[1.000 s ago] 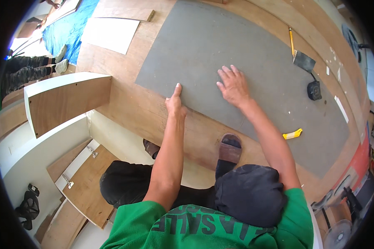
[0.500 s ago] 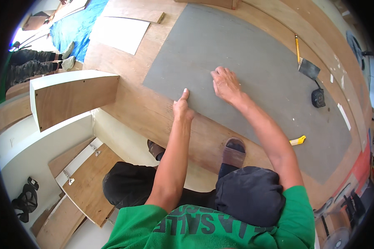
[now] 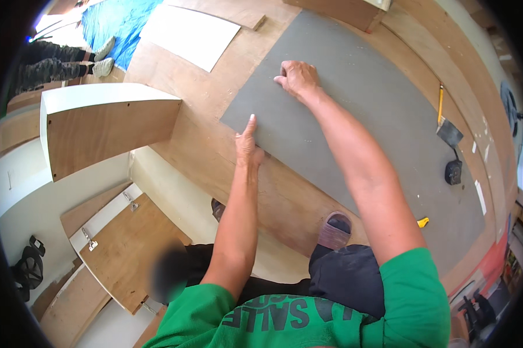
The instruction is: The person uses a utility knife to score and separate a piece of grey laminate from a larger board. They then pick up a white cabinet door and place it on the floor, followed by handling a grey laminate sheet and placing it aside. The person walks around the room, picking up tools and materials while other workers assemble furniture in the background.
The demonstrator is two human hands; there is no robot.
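A large dark grey sheet (image 3: 354,110) lies flat over a brown wooden board (image 3: 186,139). At its near edge, close to the left corner, is my left hand (image 3: 247,145). The thumb stretches over the top of the sheet while the fingers are mostly hidden at the edge below. Farther out, my right hand (image 3: 299,78) rests on the grey surface with curled fingers and the thumb drawn in. Whether anything small is pinched there cannot be made out. A yellow cutter (image 3: 423,222) lies on the sheet, partly behind my right forearm.
On the right are a yellow pencil (image 3: 440,101), a dark flat plate (image 3: 449,133) and a black tape measure (image 3: 453,172). A white panel (image 3: 192,37) lies at the far left. A white-edged wooden box (image 3: 110,127) stands left; beyond it another person's legs (image 3: 55,61) show.
My right hand has moved left and away from me over the grey sheet. My left hand has slid nearer the sheet's left corner. The whole view has shifted slightly.
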